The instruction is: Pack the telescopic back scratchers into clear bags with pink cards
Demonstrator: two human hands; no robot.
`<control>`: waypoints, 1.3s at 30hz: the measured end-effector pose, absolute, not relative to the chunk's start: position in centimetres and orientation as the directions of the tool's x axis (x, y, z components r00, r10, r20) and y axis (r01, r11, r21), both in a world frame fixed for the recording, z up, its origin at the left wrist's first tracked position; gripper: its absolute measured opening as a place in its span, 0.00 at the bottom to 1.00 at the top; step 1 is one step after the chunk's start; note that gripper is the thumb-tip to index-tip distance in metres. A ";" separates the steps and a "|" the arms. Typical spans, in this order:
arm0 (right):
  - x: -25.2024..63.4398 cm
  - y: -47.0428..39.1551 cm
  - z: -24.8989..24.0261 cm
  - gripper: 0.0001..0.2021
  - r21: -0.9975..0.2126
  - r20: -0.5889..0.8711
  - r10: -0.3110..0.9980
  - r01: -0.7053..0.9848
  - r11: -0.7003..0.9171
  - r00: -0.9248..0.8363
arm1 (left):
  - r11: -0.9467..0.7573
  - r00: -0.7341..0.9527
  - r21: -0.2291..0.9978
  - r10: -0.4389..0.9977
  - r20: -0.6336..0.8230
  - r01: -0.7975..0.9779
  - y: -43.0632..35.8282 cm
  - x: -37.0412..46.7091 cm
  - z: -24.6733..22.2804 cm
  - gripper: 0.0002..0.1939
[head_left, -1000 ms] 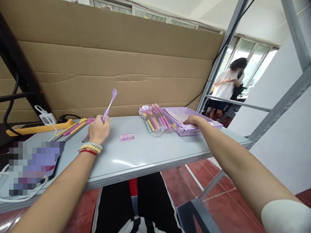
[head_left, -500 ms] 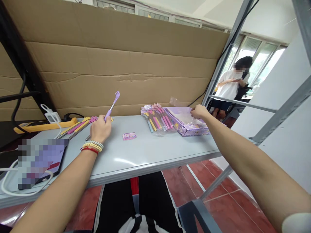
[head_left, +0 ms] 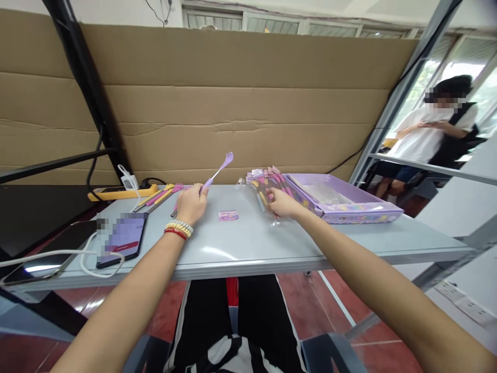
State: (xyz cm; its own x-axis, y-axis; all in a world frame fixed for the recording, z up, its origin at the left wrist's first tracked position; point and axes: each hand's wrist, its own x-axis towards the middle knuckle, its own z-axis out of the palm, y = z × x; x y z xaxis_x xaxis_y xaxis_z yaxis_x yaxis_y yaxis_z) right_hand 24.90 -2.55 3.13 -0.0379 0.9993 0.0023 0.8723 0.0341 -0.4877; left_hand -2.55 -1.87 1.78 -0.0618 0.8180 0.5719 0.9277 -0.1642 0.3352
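Note:
My left hand (head_left: 192, 204) is closed round the handle of a purple back scratcher (head_left: 223, 165), its small claw head pointing up and to the right. My right hand (head_left: 283, 202) is pinched over the packed back scratchers (head_left: 277, 178), with a clear plastic bag (head_left: 241, 182) in its fingers. The bag is thin and hard to trace against the packs. Several pink, yellow and dark-handled back scratchers (head_left: 161, 194) lie loose left of my left hand. Between my hands lies a small stack of pink printed cards (head_left: 228, 215).
An open purple box (head_left: 361, 213) with clear plastic inside stands right of the packs. On the left are a phone (head_left: 126, 238), a second dark device (head_left: 54, 254), white cables and a yellow power strip (head_left: 120, 192). Cardboard (head_left: 248, 103) walls the back. A person (head_left: 423, 129) sits beyond the frame at right.
My right hand has moved left from the purple box to over the packed back scratchers, bringing clear plastic along. My left hand still holds the purple back scratcher. The view has turned left.

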 end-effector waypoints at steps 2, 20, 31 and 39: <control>24.4 -3.0 2.0 0.26 -0.372 0.030 0.996 0.924 0.089 -0.084 | -0.233 0.017 0.279 0.794 0.608 0.932 -2.8 -2.1 2.0 0.16; 22.6 -10.3 3.7 0.22 -0.911 0.338 0.928 -0.194 0.364 0.157 | -0.469 0.407 -0.025 0.737 0.540 0.883 -11.6 0.7 2.5 0.19; 42.2 -8.5 6.0 0.13 -0.943 0.095 0.645 -0.140 0.302 0.758 | -0.352 0.360 -0.136 0.718 0.596 0.926 -6.6 -8.3 2.1 0.16; 43.2 -10.4 6.0 0.07 -0.966 0.218 0.845 -0.015 0.258 0.488 | -0.354 0.107 0.233 0.724 0.682 0.906 -6.1 -8.6 2.0 0.11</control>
State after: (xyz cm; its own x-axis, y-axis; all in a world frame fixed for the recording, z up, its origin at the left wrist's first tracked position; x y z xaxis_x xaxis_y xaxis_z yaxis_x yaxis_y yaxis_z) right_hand 43.22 -10.43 5.97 0.4878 0.8453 0.2181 -0.0146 0.2577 -0.9661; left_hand -8.60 -6.15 1.96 0.1069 0.7237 0.6817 0.9057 -0.3537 0.2335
